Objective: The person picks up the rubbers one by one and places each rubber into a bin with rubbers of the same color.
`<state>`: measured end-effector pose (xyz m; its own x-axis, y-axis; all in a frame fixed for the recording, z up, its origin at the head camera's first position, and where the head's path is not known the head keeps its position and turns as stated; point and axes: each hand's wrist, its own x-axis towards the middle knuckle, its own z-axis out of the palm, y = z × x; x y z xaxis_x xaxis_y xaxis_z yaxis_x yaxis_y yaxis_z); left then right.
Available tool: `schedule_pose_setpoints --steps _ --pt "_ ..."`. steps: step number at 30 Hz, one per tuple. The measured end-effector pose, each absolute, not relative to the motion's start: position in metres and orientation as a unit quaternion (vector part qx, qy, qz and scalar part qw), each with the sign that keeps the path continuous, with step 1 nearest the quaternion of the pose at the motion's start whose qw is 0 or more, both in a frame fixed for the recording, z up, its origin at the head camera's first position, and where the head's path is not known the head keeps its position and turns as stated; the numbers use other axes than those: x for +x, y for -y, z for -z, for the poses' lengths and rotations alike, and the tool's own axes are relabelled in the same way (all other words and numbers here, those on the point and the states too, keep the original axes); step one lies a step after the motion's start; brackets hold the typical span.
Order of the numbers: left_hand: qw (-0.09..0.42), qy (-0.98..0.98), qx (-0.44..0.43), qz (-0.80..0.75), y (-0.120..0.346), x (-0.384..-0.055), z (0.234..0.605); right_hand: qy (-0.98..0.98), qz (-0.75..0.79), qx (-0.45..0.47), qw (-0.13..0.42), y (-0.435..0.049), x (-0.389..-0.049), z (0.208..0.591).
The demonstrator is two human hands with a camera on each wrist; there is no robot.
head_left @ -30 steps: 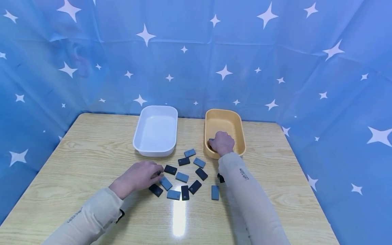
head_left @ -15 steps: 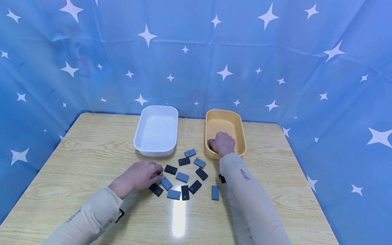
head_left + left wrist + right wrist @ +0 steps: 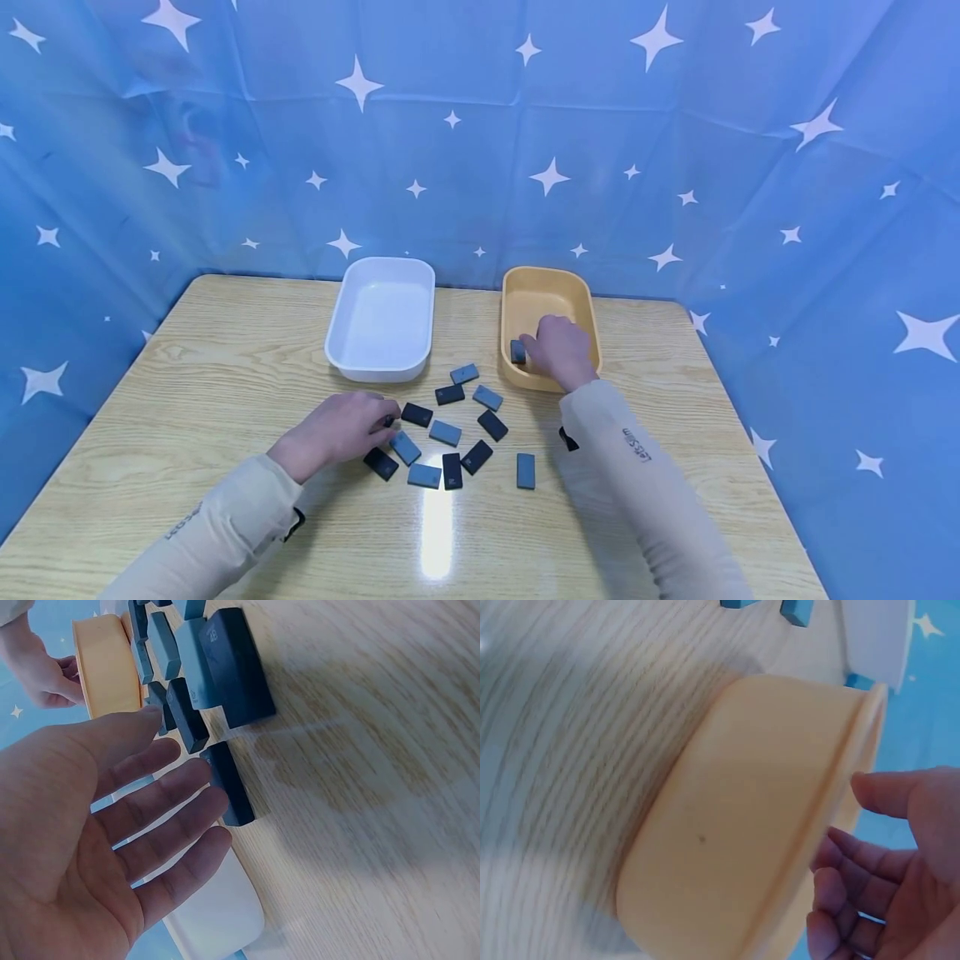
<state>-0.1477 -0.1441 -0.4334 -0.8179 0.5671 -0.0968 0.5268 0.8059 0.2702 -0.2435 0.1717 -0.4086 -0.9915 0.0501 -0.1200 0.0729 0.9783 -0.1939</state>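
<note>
My left hand (image 3: 348,427) hovers low at the left side of a scatter of small flat rectangular blocks, some dark navy and some grey-blue. In the left wrist view its fingers are loosely bent with nothing between them, beside a dark block (image 3: 231,784). A blue block (image 3: 406,447) and a dark block (image 3: 381,463) lie close by. My right hand (image 3: 561,348) is over the near part of the orange bin (image 3: 592,333), its fingers slack and holding nothing in the right wrist view. Inside that bin, a dark blue-grey block (image 3: 517,351) lies at the left wall.
A white bin (image 3: 379,375) stands at the back left of the wooden table (image 3: 225,358). Between the arms lie several blocks, including a blue block (image 3: 526,471) apart on the right. A blue star-patterned curtain (image 3: 480,142) hangs behind the table.
My right hand has let go of the block in the orange bin and shifted right, uncovering it. The left hand has stayed almost still.
</note>
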Motion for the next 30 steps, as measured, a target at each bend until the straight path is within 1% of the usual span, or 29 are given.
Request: schedule_pose_setpoints --steps 3,6,16,23,30 --pt "0.088 -0.945 0.292 -0.119 0.144 -0.148 0.433 -0.993 0.099 0.021 0.063 -0.174 -0.238 0.402" --pt "0.089 -0.944 0.295 -0.12 0.144 -0.148 0.433 -0.994 0.093 0.01 0.055 -0.177 -0.233 0.398" --pt "0.095 -0.941 0.301 -0.122 0.14 -0.151 0.432 -0.994 0.09 -0.061 -0.003 -0.183 -0.197 0.389" --pt "0.104 -0.943 0.294 -0.116 0.138 -0.153 0.432 -0.988 0.084 -0.122 -0.038 -0.184 -0.17 0.392" --pt "0.106 -0.944 0.292 -0.114 0.136 -0.153 0.431 -0.979 0.074 -0.184 -0.039 -0.186 -0.149 0.403"
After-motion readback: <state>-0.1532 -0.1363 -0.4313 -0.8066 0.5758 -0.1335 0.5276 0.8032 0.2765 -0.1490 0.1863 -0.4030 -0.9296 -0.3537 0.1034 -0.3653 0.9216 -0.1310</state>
